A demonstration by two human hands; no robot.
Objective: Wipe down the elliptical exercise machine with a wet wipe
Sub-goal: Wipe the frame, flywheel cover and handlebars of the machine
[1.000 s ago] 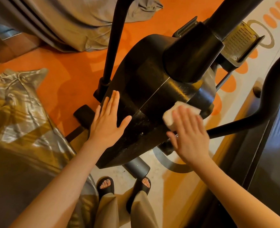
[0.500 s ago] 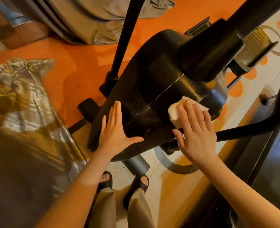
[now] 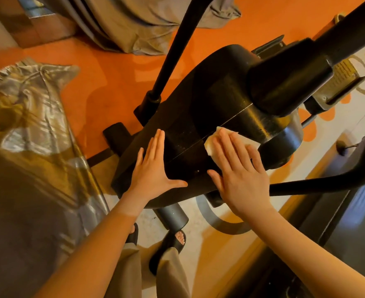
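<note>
the right hand (image 3: 239, 175) lies flat with straight fingers, pressing a white wipe (image 3: 211, 143) onto the machine's black housing (image 3: 209, 100); most of the wipe is hidden under the fingers; the left hand (image 3: 153, 166) rests flat, fingers straight, just left of it; the housing's long axis runs near-left to far-right; its upright post (image 3: 353, 29) is cut off at the top edge.

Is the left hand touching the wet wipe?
Apart. The head view shows the left hand flat on the black housing, bare housing separating it from the wet wipe.
</note>
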